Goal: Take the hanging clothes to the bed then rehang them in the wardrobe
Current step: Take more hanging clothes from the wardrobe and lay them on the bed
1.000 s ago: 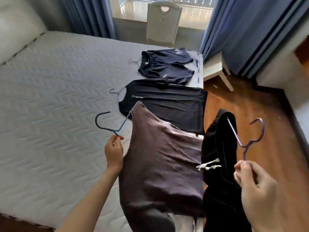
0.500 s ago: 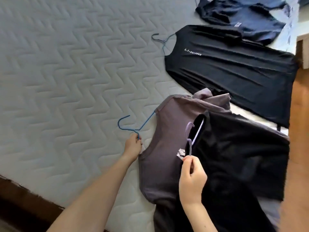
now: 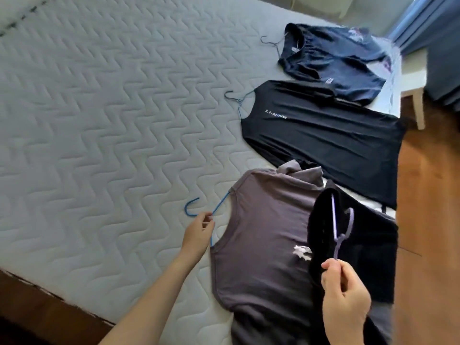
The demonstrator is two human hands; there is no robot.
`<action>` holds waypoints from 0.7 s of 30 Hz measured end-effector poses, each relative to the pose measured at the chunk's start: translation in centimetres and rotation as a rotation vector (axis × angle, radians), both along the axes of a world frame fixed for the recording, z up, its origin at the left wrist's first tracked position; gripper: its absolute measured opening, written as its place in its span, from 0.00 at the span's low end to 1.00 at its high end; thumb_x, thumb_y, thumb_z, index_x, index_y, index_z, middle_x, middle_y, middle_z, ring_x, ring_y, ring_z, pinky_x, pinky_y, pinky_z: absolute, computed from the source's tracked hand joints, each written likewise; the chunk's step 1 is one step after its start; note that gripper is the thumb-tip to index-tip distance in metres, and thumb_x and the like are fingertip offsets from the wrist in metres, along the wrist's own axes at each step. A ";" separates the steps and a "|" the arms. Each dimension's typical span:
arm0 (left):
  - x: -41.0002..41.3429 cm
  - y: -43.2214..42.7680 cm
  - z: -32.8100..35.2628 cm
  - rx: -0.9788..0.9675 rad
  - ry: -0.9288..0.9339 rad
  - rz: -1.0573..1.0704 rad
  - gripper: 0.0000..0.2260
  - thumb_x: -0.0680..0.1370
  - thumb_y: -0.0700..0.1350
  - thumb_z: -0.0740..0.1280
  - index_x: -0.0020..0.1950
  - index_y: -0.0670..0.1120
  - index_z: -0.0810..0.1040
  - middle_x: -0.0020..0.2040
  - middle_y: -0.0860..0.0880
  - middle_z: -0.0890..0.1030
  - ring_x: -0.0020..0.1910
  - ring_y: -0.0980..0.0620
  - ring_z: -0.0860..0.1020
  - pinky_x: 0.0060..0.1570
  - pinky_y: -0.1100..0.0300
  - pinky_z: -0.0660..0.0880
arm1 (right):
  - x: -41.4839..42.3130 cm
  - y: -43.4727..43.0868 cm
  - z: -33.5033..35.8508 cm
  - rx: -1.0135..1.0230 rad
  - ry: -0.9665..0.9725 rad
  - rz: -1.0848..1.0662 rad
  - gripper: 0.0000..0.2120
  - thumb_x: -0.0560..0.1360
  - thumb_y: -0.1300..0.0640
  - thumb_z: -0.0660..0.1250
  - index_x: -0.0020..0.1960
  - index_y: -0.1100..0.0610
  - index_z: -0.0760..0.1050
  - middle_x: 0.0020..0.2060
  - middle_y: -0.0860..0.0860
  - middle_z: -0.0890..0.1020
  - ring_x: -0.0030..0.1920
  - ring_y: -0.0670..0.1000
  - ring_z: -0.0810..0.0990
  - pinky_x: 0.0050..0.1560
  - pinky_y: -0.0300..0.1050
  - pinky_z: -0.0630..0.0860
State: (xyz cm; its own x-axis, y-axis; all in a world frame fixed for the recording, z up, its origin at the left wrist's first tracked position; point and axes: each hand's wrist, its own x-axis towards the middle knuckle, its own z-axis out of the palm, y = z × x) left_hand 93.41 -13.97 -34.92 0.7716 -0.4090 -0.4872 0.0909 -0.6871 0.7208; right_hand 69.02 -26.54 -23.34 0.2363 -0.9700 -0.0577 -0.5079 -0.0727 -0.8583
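Note:
A grey-brown shirt [image 3: 263,235] lies flat on the quilted bed [image 3: 99,120], on a blue hanger [image 3: 193,207]. My left hand [image 3: 199,232] pinches that hanger's neck beside the collar. A black garment with a white drawstring [image 3: 368,247] lies partly over the shirt's right side, on a purple hanger [image 3: 342,230]. My right hand [image 3: 343,295] grips the purple hanger's stem. Farther back lie a black shirt with white lettering [image 3: 323,135] and a navy garment [image 3: 333,63], each on a wire hanger.
The bed's near edge has a dark wooden frame [image 3: 49,307]. Wooden floor [image 3: 428,195] runs along the right side. A white stool [image 3: 413,85] and blue curtains [image 3: 428,26] stand at the far right. The mattress left of the clothes is bare.
Both garments went from hanging in the air to lying on the bed. My right hand has drawn back slightly toward me with the purple hanger; the view has shifted.

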 end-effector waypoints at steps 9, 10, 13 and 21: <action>-10.6 3.6 23.1 -0.332 -0.241 -0.292 0.05 0.75 0.50 0.61 0.47 0.59 0.75 0.45 0.56 0.82 0.48 0.61 0.78 0.43 0.75 0.72 | -15.6 1.9 20.2 -0.132 -0.171 -0.254 0.17 0.79 0.63 0.63 0.37 0.46 0.79 0.29 0.51 0.80 0.27 0.44 0.76 0.30 0.25 0.71; -12.3 4.2 24.6 -0.359 -0.248 -0.289 0.05 0.75 0.52 0.60 0.47 0.59 0.76 0.44 0.56 0.82 0.48 0.60 0.79 0.43 0.73 0.73 | -17.7 2.6 21.6 -0.140 -0.213 -0.272 0.17 0.79 0.63 0.63 0.37 0.47 0.80 0.28 0.50 0.80 0.27 0.44 0.77 0.30 0.25 0.72; -17.2 6.9 27.1 -0.434 -0.270 -0.280 0.11 0.73 0.56 0.60 0.49 0.55 0.78 0.47 0.57 0.82 0.47 0.58 0.80 0.45 0.67 0.75 | -23.2 4.4 25.6 -0.170 -0.312 -0.293 0.16 0.79 0.63 0.63 0.37 0.50 0.81 0.27 0.53 0.79 0.26 0.46 0.76 0.30 0.28 0.73; -26.1 18.5 25.3 -0.326 -0.228 -0.057 0.10 0.72 0.57 0.60 0.49 0.60 0.78 0.47 0.61 0.82 0.45 0.60 0.81 0.46 0.63 0.76 | -29.0 9.1 32.8 -0.017 -0.445 0.151 0.17 0.79 0.72 0.58 0.33 0.66 0.76 0.20 0.56 0.61 0.22 0.51 0.61 0.21 0.46 0.56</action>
State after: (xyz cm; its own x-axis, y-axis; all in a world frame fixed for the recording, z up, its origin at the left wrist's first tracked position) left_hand 67.34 4.50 -9.61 0.8166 -0.5591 -0.1437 -0.1280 -0.4181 0.8993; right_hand 40.05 -17.42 9.44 0.3727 -0.9229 0.0970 -0.0737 -0.1336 -0.9883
